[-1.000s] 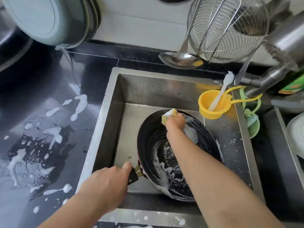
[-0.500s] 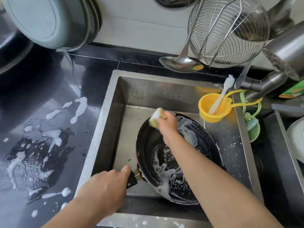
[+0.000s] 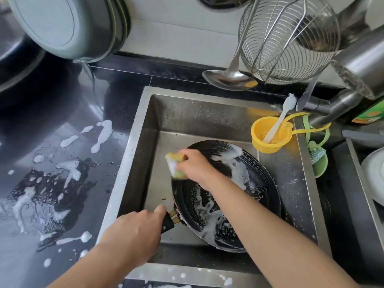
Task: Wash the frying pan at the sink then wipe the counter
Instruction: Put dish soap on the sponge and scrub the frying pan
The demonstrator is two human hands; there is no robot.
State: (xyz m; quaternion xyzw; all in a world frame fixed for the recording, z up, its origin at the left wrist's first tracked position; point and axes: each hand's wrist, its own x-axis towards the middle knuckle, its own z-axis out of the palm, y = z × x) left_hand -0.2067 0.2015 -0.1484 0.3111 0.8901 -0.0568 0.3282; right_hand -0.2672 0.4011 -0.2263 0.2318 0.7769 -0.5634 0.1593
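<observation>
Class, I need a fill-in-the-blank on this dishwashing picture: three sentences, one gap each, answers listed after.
1. The right hand rubs a ____ against the frying pan.
2. The left hand grips the pan's ____.
3. Foam lies spattered on the black ____ left of the sink.

Missing words: sponge; handle; counter

The frying pan (image 3: 226,196) is filling the right half of the sink (image 3: 143,129), leaving you open basin along its left and back walls. The yellow strainer (image 3: 270,136) is crowding the back right corner. Overhead, a ladle (image 3: 228,79) and wire basket (image 3: 288,38) are hanging low. The tabletop (image 3: 62,121) to your left is lying open but foam-spattered.
</observation>
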